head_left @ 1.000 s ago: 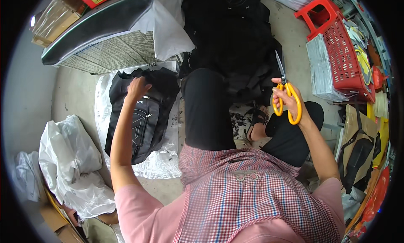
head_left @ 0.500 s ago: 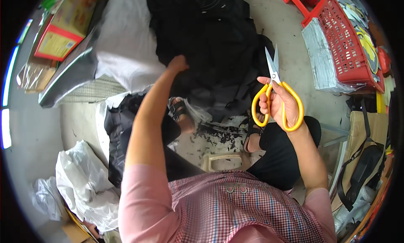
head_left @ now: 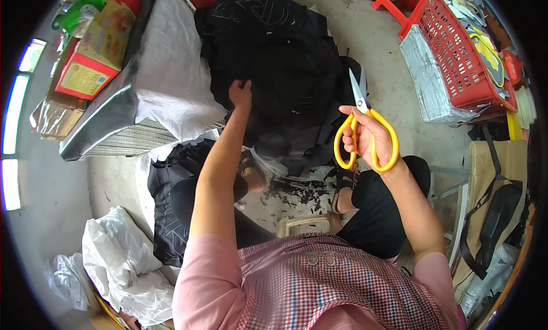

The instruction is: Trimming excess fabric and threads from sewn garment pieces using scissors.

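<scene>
A pile of black fabric pieces (head_left: 279, 73) lies on the floor in front of me, with pale chalk-like lines on its far part. Over its left side, my left hand (head_left: 240, 95) is loosely curled, thumb and fingers apart, with nothing visible in it; whether it touches the cloth is unclear. My right hand (head_left: 374, 137) holds up yellow-handled scissors (head_left: 359, 93) beside the pile's right edge. Their blades point away from me, slightly parted. More black fabric (head_left: 169, 216) with pale lines lies beside my left leg.
Dark scraps (head_left: 302, 196) litter the floor between my feet. A red basket (head_left: 456, 56) of cut pieces rests at the right on a silvery wrapped block (head_left: 428, 73). White cloth (head_left: 165, 61) drapes a surface at the left, near a carton (head_left: 94, 56). A white plastic bag (head_left: 123, 261) sits lower left.
The view has shifted slightly. My left hand has drawn a little to the left over the black fabric, its fingers turned more away from me. The scissors remain raised in my right hand.
</scene>
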A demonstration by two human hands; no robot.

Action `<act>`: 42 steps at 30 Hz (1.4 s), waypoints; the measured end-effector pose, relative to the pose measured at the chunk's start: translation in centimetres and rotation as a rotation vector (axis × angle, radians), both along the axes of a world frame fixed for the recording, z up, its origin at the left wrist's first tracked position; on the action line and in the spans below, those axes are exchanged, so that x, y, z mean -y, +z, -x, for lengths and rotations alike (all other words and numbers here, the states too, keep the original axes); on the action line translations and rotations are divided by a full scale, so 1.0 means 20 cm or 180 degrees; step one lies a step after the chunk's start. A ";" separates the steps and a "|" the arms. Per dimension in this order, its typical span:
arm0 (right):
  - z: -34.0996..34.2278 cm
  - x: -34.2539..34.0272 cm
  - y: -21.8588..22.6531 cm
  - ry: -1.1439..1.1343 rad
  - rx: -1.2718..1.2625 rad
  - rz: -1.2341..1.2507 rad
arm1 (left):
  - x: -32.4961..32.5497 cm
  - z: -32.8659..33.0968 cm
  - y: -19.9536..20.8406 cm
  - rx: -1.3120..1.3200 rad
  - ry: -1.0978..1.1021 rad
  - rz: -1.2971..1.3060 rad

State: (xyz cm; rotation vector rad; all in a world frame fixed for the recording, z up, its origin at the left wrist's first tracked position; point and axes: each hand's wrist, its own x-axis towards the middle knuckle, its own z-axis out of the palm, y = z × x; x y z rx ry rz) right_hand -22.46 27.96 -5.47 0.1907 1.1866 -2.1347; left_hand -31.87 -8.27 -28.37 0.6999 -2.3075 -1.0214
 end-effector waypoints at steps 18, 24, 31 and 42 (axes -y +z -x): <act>-0.42 0.11 0.21 -0.0585 -0.0552 -0.0009 | -0.55 -1.42 2.28 -0.0627 -0.3380 0.0827; -0.70 0.08 0.15 -0.0256 -0.0701 0.0074 | -1.02 -1.73 1.72 -0.0235 -0.4507 -0.0861; -0.83 -0.08 0.00 -0.0051 -0.2083 -0.1178 | -0.88 -1.22 1.63 0.0471 -0.4185 -0.1259; -0.82 -0.10 0.11 0.0137 -0.2629 -0.1445 | -0.93 -0.58 1.23 0.2201 -0.4930 0.0175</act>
